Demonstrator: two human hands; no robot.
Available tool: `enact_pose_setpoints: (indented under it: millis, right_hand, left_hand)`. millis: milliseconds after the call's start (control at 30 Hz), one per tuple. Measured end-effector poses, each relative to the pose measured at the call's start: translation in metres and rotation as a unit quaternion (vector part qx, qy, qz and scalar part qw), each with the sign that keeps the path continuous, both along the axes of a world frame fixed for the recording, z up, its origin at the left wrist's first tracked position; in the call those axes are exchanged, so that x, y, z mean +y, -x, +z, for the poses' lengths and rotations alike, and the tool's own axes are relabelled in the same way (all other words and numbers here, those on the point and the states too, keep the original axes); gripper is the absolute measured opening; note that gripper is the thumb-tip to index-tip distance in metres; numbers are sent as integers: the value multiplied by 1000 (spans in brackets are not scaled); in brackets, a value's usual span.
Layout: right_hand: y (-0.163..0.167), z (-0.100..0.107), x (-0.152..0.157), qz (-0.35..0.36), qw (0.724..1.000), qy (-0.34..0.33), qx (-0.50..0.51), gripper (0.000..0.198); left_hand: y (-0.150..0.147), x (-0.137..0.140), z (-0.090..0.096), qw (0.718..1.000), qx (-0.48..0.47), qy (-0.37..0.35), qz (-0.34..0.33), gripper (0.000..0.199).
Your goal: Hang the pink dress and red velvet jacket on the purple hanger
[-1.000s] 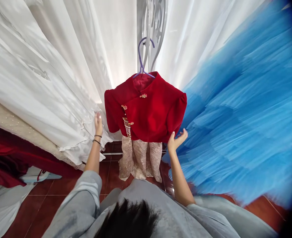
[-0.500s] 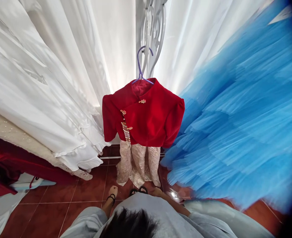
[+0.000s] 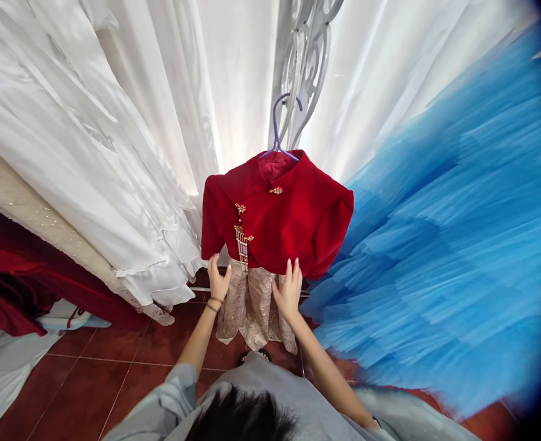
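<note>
The jacket [image 3: 288, 226] was deep red, its flower-shaped clasps [image 3: 276, 190] red and gold, its tassel [image 3: 241, 245] gold. The skirt [image 3: 258, 300] was pale pinkish beige with a shiny pattern. The hanger [image 3: 276, 125] was purple, the scrollwork frame [image 3: 324, 58] light grey. The ruffled gown [image 3: 449, 214] was bright blue in lighter and darker tiers; the dresses [image 3: 90, 153] were white, and the beige fabric [image 3: 35, 211] was flecked with sparkles. The floor tiles [image 3: 90, 392] were reddish brown with pale joints.

The pale skirt [image 3: 260, 301] was partly hidden behind the right grip [image 3: 289, 293]; the blue gown [image 3: 449, 239] to its right was cut off.
</note>
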State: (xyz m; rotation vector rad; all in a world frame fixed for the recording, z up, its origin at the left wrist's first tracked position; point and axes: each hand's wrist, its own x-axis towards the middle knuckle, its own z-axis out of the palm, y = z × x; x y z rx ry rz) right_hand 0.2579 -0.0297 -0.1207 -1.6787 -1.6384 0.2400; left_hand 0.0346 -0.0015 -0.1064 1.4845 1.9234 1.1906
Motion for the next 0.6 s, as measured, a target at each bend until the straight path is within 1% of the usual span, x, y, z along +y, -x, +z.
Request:
enact_pose_setpoints:
  millis: [33, 67, 100, 167, 200, 233, 267, 333, 400, 467, 500, 533, 600]
  right_hand:
    - [4, 20, 20, -8, 999, -41, -28, 78]
    - [6, 41, 39, -21, 996, -70, -53, 85]
    - [8, 62, 57, -35, 993, -84, -77, 91]
    - [5, 97, 88, -63, 988, -82, -116, 99]
    - [0, 110, 100, -81, 986, -77, -127, 101]
    - [-7, 121, 110, -100, 983, -73, -132, 103]
    - [-15, 129, 117, -118, 982, -74, -131, 104]
    - [-32, 141, 124, -145, 979, -83, -118, 102]
    - [-52, 149, 125, -168, 976, -106, -91, 93]
    - [-75, 158, 125, -187, 970, -152, -44, 85]
    - [-88, 164, 127, -186, 965, -185, -9, 82]
    - [-102, 170, 130, -173, 959, -221, 36, 78]
    - [-133, 187, 139, -111, 941, -286, 145, 64]
  left_hand:
    - [-3, 24, 23, 994, 49, -94, 2, 61]
    - [-9, 46, 47, 983, 93, -155, 5, 70]
    - [-14, 65, 71, 974, 130, -186, 15, 81]
    - [-23, 96, 113, 968, 161, -185, 57, 108]
    - [-24, 108, 129, 968, 166, -176, 70, 119]
    - [-22, 118, 142, 968, 168, -171, 76, 125]
    - [-16, 126, 152, 967, 168, -175, 77, 127]
    - [2, 138, 165, 962, 168, -207, 63, 122]
    - [22, 146, 172, 956, 164, -241, 40, 115]
    - [34, 150, 173, 957, 153, -245, -5, 103]
    - [37, 150, 173, 960, 143, -239, -27, 94]
    - [39, 150, 173, 963, 130, -233, -42, 83]
    - [42, 148, 174, 966, 108, -229, -53, 63]
